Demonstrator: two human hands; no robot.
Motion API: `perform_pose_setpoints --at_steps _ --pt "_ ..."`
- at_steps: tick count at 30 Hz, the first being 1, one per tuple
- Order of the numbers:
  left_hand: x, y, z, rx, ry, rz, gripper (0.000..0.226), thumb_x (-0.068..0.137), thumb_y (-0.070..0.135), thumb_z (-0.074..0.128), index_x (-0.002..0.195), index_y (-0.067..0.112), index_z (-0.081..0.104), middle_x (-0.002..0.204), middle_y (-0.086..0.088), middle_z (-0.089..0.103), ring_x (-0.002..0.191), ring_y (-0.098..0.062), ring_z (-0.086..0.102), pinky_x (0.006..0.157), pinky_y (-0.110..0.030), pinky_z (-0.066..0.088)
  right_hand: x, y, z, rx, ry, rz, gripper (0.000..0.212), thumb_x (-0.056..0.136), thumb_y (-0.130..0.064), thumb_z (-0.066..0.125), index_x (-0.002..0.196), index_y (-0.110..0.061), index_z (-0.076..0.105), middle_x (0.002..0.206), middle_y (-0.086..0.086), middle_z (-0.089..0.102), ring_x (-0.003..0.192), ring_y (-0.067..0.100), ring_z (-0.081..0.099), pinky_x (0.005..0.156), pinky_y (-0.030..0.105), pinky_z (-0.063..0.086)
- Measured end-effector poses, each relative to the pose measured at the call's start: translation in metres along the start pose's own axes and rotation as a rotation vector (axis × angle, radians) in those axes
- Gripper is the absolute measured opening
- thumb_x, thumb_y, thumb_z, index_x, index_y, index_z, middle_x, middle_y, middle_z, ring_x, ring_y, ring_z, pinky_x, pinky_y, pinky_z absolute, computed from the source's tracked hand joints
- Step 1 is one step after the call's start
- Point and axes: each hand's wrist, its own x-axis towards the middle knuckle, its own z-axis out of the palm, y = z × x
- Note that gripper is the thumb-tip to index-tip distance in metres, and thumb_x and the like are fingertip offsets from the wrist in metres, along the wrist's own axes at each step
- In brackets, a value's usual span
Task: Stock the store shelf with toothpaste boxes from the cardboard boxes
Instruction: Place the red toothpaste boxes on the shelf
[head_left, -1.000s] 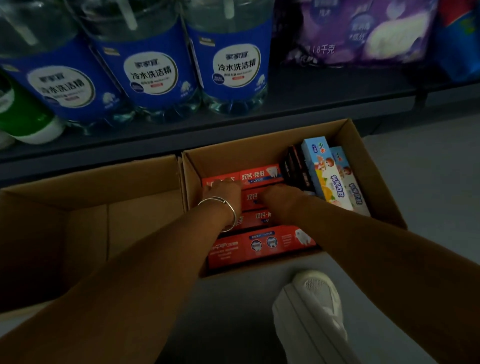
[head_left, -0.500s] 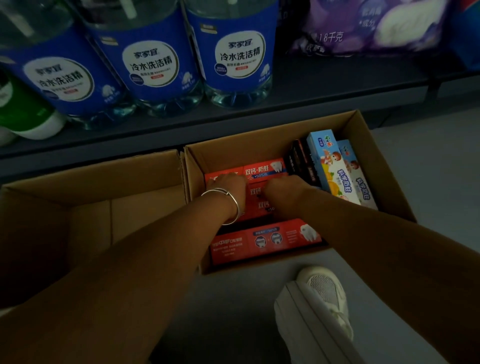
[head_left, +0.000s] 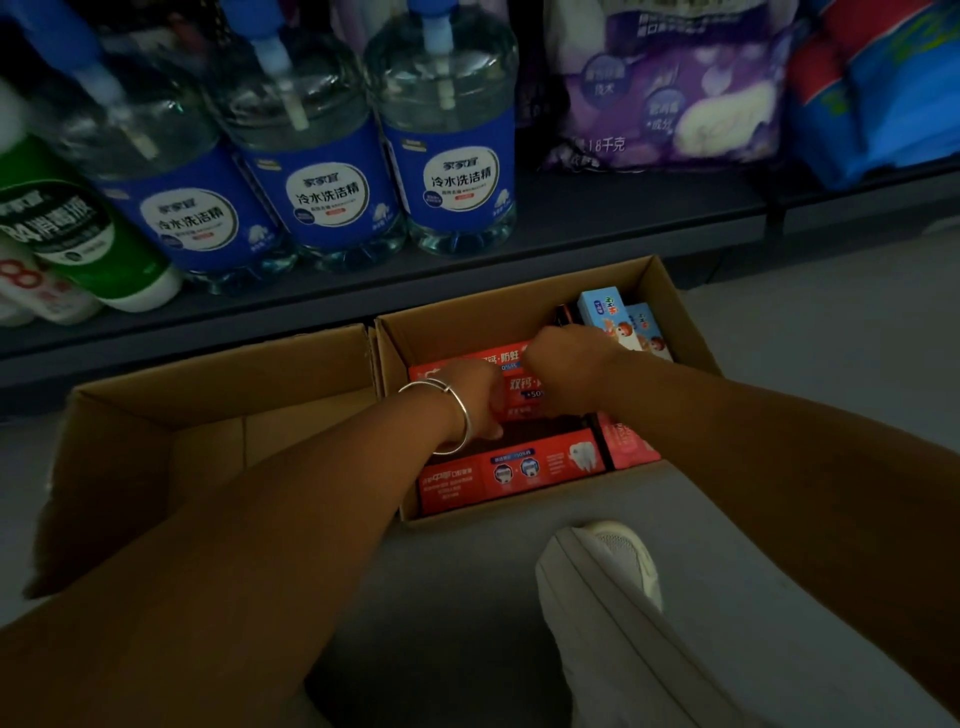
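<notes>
Reaching into the right cardboard box (head_left: 691, 332), the left hand (head_left: 480, 397) and right hand (head_left: 566, 364) both curl around one red toothpaste box (head_left: 519, 397) at the box's centre. Two cardboard boxes sit on the floor; the left cardboard box (head_left: 218, 374) shows only bare walls. Two light-blue toothpaste boxes (head_left: 618, 319) stand at the right box's far right corner. Three blue-labelled bottles (head_left: 457, 176) stand on the shelf (head_left: 597, 228).
</notes>
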Motion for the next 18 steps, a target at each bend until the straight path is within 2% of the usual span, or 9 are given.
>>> perform_pose_setpoints --at_steps 2,5,7,9,12,18 --pt "0.001 0.003 0.004 -0.015 -0.012 0.03 0.033 0.079 0.017 0.072 0.111 0.013 0.065 0.113 -0.005 0.065 0.105 -0.022 0.059 0.083 -0.025 0.044 -0.001 0.004 0.002 0.012 -0.011 0.039 0.054 0.085 -0.036 0.065 0.129 -0.009 0.047 0.125 0.01 0.055 0.114 0.025 0.055 0.097 0.036 0.043" --pt "0.005 0.003 0.014 -0.028 -0.135 0.043 0.034 0.083 0.012 0.067 0.117 0.01 0.064 0.116 -0.004 0.064 0.108 -0.019 0.058 0.093 -0.026 0.044 0.001 0.009 0.005 0.066 -0.033 0.078 0.057 0.085 -0.036 0.066 0.13 -0.008 0.045 0.126 0.011 0.055 0.115 0.025 0.055 0.098 0.036 0.043" --pt "0.009 0.002 0.022 0.011 -0.259 0.044 0.036 0.087 0.016 0.064 0.121 0.006 0.062 0.109 -0.006 0.063 0.104 -0.019 0.058 0.095 -0.029 0.044 0.004 0.01 0.006 0.077 -0.031 0.072 0.056 0.084 -0.035 0.067 0.129 -0.008 0.046 0.125 0.011 0.056 0.113 0.026 0.056 0.096 0.036 0.044" --pt "0.013 0.001 0.03 0.098 -0.342 0.051 0.04 0.088 0.029 0.062 0.122 0.009 0.06 0.115 -0.005 0.063 0.104 -0.021 0.059 0.094 -0.032 0.047 0.008 0.008 0.007 0.067 -0.028 0.056 0.056 0.084 -0.036 0.067 0.128 -0.008 0.046 0.124 0.011 0.055 0.112 0.026 0.056 0.094 0.035 0.044" --pt "0.016 0.001 0.036 0.208 -0.376 0.063 0.046 0.086 0.042 0.061 0.12 0.012 0.061 0.117 -0.004 0.063 0.104 -0.023 0.06 0.091 -0.034 0.05 0.012 0.007 0.007 0.07 -0.025 0.027 0.058 0.084 -0.036 0.067 0.13 -0.009 0.045 0.126 0.01 0.054 0.114 0.025 0.055 0.095 0.035 0.044" --pt "0.017 0.006 0.03 0.223 -0.399 0.056 0.044 0.085 0.034 0.065 0.121 0.009 0.058 0.12 -0.005 0.061 0.107 -0.023 0.059 0.088 -0.03 0.048 0.015 0.005 0.004 0.067 -0.031 0.011 0.059 0.085 -0.035 0.065 0.132 -0.008 0.043 0.129 0.011 0.052 0.116 0.026 0.053 0.097 0.036 0.043"
